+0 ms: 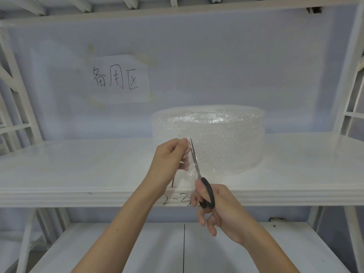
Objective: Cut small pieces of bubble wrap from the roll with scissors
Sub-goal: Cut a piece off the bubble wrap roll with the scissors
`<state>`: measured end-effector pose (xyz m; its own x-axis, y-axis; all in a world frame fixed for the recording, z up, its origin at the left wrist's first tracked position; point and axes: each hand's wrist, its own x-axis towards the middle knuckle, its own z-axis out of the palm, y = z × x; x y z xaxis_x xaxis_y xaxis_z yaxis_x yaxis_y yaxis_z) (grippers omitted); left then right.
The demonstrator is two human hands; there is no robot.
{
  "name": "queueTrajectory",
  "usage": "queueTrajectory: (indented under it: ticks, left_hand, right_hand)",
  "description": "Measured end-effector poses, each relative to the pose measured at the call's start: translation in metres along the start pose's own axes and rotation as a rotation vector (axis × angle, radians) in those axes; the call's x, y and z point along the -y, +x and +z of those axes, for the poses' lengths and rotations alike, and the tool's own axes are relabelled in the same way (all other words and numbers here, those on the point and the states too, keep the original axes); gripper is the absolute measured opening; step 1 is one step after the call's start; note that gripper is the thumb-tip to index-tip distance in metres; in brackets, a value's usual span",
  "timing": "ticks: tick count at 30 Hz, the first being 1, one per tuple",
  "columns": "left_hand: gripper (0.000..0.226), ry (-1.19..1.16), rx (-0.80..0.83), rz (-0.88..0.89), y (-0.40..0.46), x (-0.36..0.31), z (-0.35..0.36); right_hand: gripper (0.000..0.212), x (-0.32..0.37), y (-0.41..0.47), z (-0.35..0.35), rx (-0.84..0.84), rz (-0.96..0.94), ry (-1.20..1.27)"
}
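While the left hand (169,154) pinches the loose flap of bubble wrap (188,154) taut, the right hand (214,205) grips the black handles of the scissors (197,170), blades pointing up along the flap and nearly shut on the film — this looks like a cut in mid-stroke. The roll (208,134) stands on its end on the shelf (78,164), set back from the front edge, roughly mid-width, and the free end comes forward off it to the pinching fingers. To do this well, I'd say keep the flap tight and the blades square to it, since slack film tends to fold between blades rather than shear — and keep the pinching fingertips clear, because they sit just beside the blade tips. Around it: a taped paper sign (118,79) on the back wall above the left side, handwritten marks on the shelf's front edge under the hands, another shelf below. Nothing stands between the hands and the roll.
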<state>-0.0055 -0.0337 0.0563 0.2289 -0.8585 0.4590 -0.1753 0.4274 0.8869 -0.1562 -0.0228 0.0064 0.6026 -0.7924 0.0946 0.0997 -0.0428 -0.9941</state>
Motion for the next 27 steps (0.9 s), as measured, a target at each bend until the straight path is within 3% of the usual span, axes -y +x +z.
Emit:
queueTrajectory:
  ticks: [27]
  left_hand:
    - [0.042,-0.085,-0.009,0.004,-0.011,0.007,0.008]
  right_hand:
    - [0.055,0.01,0.012,-0.007,-0.015,-0.025,-0.05]
